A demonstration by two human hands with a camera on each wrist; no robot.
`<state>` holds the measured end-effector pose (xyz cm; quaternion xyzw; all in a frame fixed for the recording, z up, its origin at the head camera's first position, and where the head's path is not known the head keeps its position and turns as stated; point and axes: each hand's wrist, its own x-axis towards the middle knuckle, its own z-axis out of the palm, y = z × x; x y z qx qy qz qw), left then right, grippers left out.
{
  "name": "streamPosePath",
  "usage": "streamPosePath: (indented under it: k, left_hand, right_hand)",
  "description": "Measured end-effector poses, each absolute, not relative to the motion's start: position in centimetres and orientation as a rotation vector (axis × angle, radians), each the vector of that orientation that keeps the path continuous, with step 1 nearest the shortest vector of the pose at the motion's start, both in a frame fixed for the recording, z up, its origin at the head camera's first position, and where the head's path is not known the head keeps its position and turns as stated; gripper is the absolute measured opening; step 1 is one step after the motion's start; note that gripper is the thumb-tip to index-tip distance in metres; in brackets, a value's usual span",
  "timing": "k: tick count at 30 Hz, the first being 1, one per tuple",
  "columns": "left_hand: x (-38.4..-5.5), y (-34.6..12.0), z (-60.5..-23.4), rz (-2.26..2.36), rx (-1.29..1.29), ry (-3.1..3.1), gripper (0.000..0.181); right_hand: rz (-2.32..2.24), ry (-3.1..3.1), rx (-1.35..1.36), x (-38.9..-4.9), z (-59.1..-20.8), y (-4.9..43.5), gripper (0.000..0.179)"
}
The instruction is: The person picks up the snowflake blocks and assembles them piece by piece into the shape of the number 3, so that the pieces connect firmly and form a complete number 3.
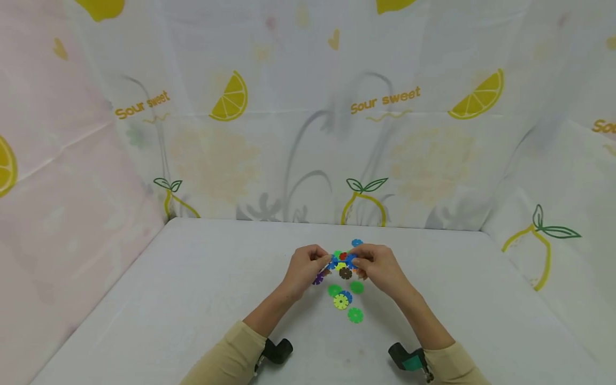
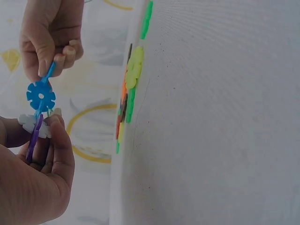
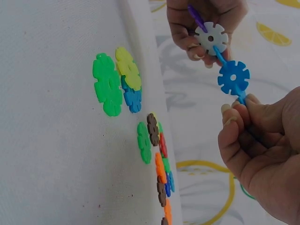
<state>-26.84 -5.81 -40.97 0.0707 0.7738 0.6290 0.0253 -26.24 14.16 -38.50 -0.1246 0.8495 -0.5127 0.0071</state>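
Over the white table (image 1: 144,299), toward its far edge: gripping the purple-and-white end (image 3: 205,33) in the left hand (image 1: 302,269), pinching the blue end (image 3: 241,99) between thumb and fingers of the right hand (image 1: 382,267). Holding up a short chain (image 3: 227,72) of slotted discs, probably light, stiff, slightly slick. Best taken by outer rims, without twisting the joints. Scattered below: loose discs (image 1: 355,315).

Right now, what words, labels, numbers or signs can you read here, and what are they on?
"Sour sweet": back cloth, picture left.
"Sour sweet": back cloth, right of centre.
"So", cut off by the picture's edge: right side cloth.
Discs: no readable text.
Wrist cameras: any marking is too small to read.
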Motion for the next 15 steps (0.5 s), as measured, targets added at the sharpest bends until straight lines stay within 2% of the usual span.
streamPosePath:
  k: [15]
  left_hand:
    - [-26.60,-5.95,-40.07,1.986,0.220,2.330,0.020]
  right_hand:
    - [-1.590,2.687,-0.470,-26.57,-38.79,14.26,0.017]
